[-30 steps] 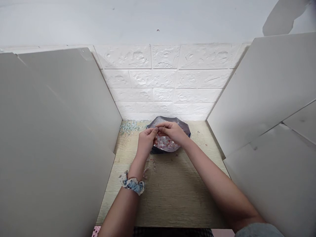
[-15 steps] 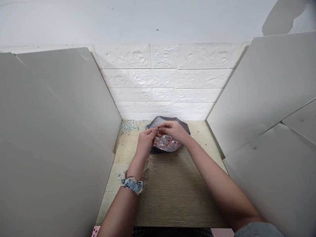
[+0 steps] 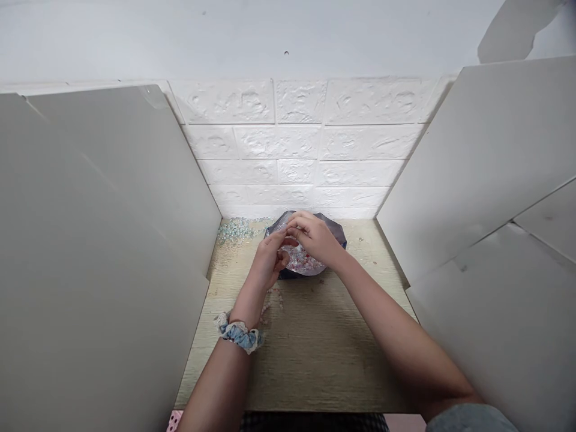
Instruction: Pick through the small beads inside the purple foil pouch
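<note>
Left hand (image 3: 270,261) has turned its palm inward over a foil pouch (image 3: 300,261)

The pouch, holding pink and white beads and wider side to side than front to back, lies straight ahead on a wood-look board (image 3: 315,372), under both hands. The right hand (image 3: 315,237) sits nearer its middle, with right fingers (image 3: 297,223) curved over its upper edge. Left fingers (image 3: 282,259) curl toward it. Whether either hand is pinching anything, I cannot tell. Pale blue beads (image 3: 236,231) lie scattered to the left.
</note>
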`<action>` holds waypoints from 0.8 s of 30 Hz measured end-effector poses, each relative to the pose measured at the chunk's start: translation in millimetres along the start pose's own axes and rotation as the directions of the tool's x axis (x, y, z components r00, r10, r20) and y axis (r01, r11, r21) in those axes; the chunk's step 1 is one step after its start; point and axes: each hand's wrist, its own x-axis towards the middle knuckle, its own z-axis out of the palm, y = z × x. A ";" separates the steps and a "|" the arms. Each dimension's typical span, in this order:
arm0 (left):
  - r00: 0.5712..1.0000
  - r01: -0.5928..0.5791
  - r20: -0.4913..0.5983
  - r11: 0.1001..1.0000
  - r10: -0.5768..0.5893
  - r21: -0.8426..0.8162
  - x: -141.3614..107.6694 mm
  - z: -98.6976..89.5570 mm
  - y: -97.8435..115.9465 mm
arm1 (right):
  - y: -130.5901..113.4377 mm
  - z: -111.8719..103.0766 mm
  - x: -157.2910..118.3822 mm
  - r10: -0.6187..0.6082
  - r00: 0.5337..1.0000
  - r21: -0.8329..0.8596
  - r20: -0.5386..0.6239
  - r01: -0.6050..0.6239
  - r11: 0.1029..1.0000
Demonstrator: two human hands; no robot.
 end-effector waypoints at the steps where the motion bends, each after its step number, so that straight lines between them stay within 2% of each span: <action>1: 1.000 -0.008 0.015 1.000 0.008 -0.009 -0.3 -0.4 -0.3 | -1.0 -0.8 0.0 -0.010 1.000 -0.003 -0.001 0.010 1.000; 8: 0.994 0.002 0.107 0.999 0.002 -0.043 -2.4 -2.8 0.5 | -2.4 -6.0 -0.5 -0.018 0.997 0.006 -0.080 0.019 1.000; 15: 0.993 0.028 0.112 0.999 -0.025 -0.028 -2.9 -2.7 2.2 | 0.6 -10.1 -0.8 0.060 0.962 0.021 -0.265 -0.057 0.998; 24: 0.995 -0.005 0.097 0.999 0.000 0.049 -4.9 1.3 4.5 | -6.3 -21.2 1.3 0.057 0.996 0.015 -0.067 -0.056 0.998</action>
